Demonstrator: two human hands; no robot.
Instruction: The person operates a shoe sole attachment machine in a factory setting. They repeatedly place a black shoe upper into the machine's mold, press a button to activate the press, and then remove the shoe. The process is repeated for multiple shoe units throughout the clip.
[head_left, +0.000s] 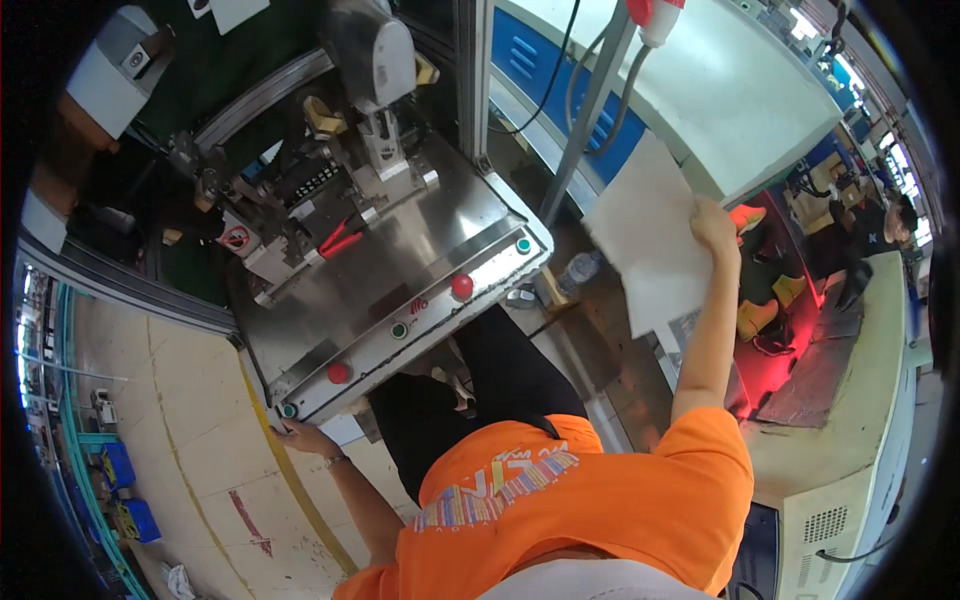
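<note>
My left hand rests at the near left corner of a metal machine's control panel, by a green button. Its fingers are partly stretched out and hold nothing that I can see. Out to the right, the closed fingers of my right hand are at the edge of a white sheet, seemingly gripping it. Paper or card, I cannot tell which. On the machine's steel bed lies a red-handled tool beside a clamping fixture.
Two red buttons, one a knob, stand on the panel. A pale worktop lies beyond the sheet. To the right, a red-lit bench carries yellow parts. A clear bottle stands below. Another person is at the far right.
</note>
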